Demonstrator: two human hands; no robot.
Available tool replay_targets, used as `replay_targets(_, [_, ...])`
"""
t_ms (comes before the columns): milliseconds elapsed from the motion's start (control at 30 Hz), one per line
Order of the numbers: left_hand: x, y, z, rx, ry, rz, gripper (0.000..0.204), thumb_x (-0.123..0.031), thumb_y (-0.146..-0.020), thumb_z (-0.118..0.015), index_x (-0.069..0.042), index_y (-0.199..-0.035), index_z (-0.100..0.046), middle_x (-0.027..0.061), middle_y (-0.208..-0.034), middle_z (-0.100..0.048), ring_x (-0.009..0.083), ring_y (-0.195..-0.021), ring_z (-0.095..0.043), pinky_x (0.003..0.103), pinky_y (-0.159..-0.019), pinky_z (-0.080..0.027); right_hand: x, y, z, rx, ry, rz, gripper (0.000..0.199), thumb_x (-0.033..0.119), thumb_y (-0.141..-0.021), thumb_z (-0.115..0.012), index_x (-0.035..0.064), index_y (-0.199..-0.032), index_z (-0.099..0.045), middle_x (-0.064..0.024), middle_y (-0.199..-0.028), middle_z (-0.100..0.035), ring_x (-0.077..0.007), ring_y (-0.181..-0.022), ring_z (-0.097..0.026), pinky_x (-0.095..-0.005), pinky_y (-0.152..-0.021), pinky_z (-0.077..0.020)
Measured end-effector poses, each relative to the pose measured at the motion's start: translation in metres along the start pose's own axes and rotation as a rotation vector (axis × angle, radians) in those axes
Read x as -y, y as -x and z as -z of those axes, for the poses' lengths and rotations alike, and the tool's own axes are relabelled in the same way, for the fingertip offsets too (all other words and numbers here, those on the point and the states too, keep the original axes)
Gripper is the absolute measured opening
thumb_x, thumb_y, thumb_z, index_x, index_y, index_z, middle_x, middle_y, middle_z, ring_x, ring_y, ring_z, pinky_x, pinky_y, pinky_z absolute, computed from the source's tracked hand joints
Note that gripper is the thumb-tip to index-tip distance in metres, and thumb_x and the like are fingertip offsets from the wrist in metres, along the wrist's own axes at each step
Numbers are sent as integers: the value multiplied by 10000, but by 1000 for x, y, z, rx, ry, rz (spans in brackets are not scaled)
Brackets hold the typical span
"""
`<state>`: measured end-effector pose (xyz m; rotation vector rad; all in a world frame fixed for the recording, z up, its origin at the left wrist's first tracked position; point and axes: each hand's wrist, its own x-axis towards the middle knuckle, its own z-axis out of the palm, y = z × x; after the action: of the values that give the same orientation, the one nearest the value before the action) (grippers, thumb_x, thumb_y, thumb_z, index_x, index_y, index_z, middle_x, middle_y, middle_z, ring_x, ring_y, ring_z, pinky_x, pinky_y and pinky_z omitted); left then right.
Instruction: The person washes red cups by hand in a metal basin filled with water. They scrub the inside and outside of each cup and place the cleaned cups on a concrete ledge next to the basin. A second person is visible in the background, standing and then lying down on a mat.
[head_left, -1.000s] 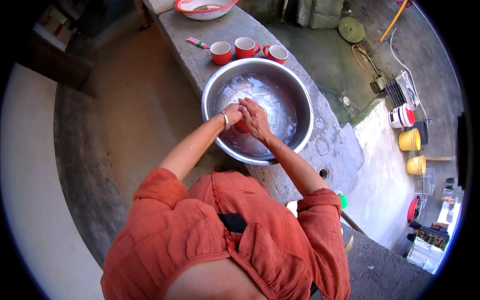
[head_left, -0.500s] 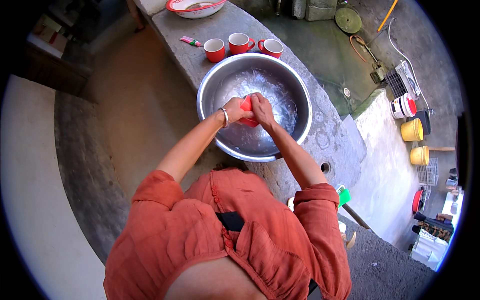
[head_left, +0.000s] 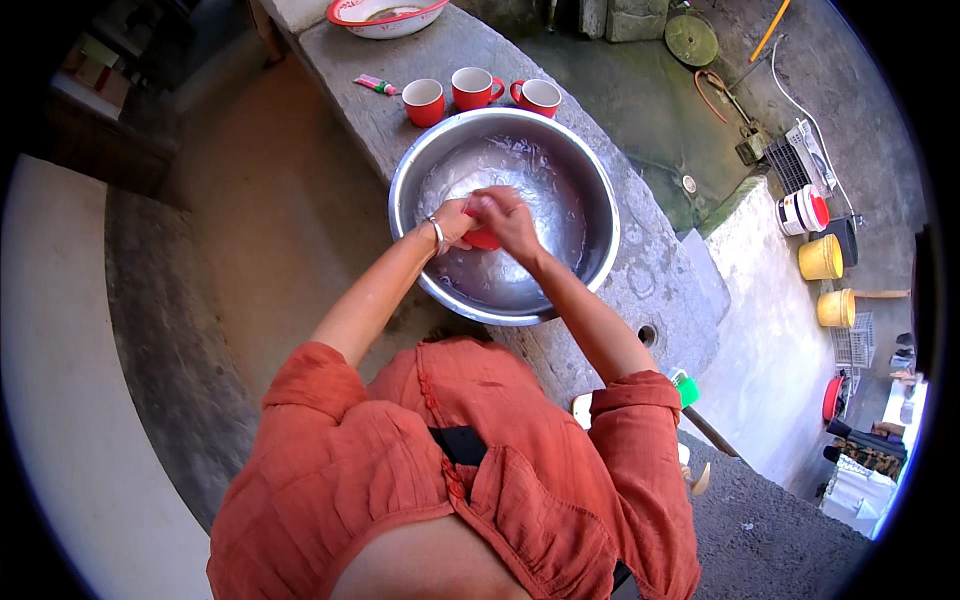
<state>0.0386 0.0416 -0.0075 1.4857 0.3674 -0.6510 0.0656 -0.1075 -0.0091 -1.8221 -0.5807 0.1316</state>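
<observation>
Inside a wide metal basin (head_left: 402,190) with water in it, my left hand (head_left: 452,222) is closed round a red mug (head_left: 483,239), a bracelet on its wrist. My right hand (head_left: 510,218) is curled over the mug's upper part, its fingers slightly blurred and pressed against it. Both hands hide much of the mug. Just beyond the basin's far rim stand three red mugs with white insides: a left one (head_left: 424,112), a middle one (head_left: 474,100) and a right one (head_left: 538,106).
The basin rests on a concrete ledge (head_left: 655,275). A pink-and-green tube (head_left: 376,85) lies left of the mugs, and a white enamel basin with a red rim (head_left: 390,27) stands farther back. Yellow buckets (head_left: 821,258) and a white bucket (head_left: 795,213) stand at the right.
My right hand has shifted left and curled higher over the red mug. The mug and my left hand have moved slightly left and down in the basin.
</observation>
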Motion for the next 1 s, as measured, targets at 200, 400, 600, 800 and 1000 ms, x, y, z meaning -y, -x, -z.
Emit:
replay_targets(200, [16,-9,6,-2,190,33,348,-93,-802,-522,-122,-1145,-469,72,-1010,-585,218,-852,-595,393,-676,-502,7,11,-7,301,378,44,422,368,-911,-332,241,-1312,-374,-148,-1381,-278,-351,-1259,-259,-438,-1031,-174])
replay_targets(400, [15,-3,6,25,314,59,339,-104,-833,-536,-139,-1165,-481,61,-1079,-562,234,-922,-568,403,-759,-471,-18,11,10,155,305,-79,373,325,-916,-362,221,-1260,-460,-183,-1358,-288,-358,-1259,-236,-441,-1023,-177])
replay_targets(600, [-3,15,13,-48,-376,-82,235,-94,-758,-629,-72,-991,-603,66,-890,-621,175,-822,-571,350,-720,-464,-59,4,36,-221,416,-538,232,161,-827,-528,-1,-966,-618,-97,-834,-635,-171,-737,-593,-284,-679,-466])
replay_targets(800, [-7,14,2,-165,-381,-280,377,-142,-665,-711,-11,-993,-580,138,-880,-628,208,-800,-607,321,-724,-481,-20,-2,17,9,-637,-621,212,183,-849,-481,7,-861,-599,-40,-721,-591,-126,-635,-536,-256,-558,-434])
replay_targets(1000, [-6,18,-3,-368,-604,-250,509,-348,-568,-786,-13,-889,-577,158,-853,-613,250,-772,-600,336,-692,-481,1,6,14,-47,-692,-523,256,185,-854,-527,-18,-999,-583,-66,-874,-603,-131,-789,-562,-251,-691,-459])
